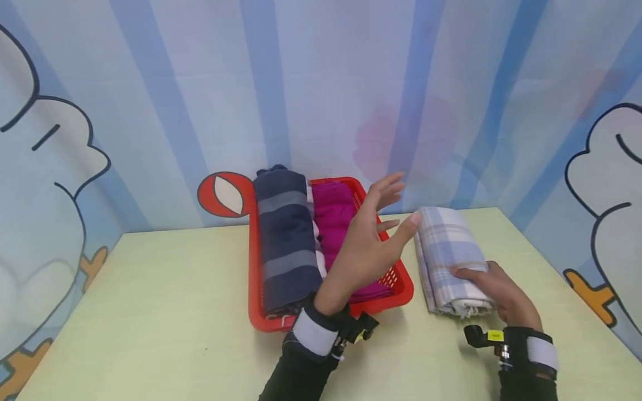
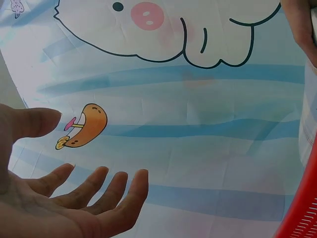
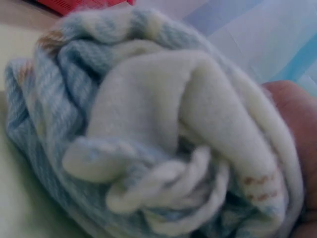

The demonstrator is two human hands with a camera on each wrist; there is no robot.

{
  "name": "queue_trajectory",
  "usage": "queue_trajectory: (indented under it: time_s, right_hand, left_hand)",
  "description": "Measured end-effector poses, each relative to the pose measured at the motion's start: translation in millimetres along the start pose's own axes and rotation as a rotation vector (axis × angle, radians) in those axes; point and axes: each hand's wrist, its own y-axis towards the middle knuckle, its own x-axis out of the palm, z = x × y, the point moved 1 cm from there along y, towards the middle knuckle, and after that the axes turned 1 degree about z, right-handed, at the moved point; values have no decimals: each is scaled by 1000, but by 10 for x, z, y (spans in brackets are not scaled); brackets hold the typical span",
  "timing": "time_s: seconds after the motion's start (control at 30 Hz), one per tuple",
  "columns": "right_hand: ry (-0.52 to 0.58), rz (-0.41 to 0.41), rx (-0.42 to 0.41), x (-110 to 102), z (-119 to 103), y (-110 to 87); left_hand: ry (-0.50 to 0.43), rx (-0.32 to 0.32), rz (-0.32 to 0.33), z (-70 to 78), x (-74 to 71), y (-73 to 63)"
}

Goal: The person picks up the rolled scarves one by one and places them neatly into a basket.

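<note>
A rolled plaid scarf [image 1: 443, 245] in white and pale blue lies on the table to the right of a red plastic basket [image 1: 386, 304]. My right hand [image 1: 509, 295] grips its near right end, thumb on top. In the right wrist view the roll's coiled end with white fringe [image 3: 168, 193] fills the picture. My left hand [image 1: 363, 250] is raised over the basket's right side, its fingers [image 2: 124, 198] spread and holding nothing. Its thumb tip overlaps the scarf's far left edge in the head view.
Inside the basket lie a navy roll of cloth [image 1: 286, 228] with grey stripes and a magenta folded cloth [image 1: 333, 209], with a white patterned piece between them. The pale yellow table [image 1: 175, 312] backs onto a printed blue-striped curtain [image 1: 326, 83].
</note>
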Motion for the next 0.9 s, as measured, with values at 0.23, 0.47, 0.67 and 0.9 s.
queue_trajectory:
  time_s: [0.23,0.47,0.67,0.9]
  right_hand:
    - [0,38,-22,19,-1,27]
    - [-1,14,98,2,-43,-19]
    - [1,24,84,-8,-76,-45]
    - [15,22,79,13,-62,-54]
  left_hand:
    - [2,2,-5,2,20,13]
    - [-9,4,-11,19,18,21]
    - [-13,7,-9,25,6,30]
    - [-13,-8,-15,5,20,10]
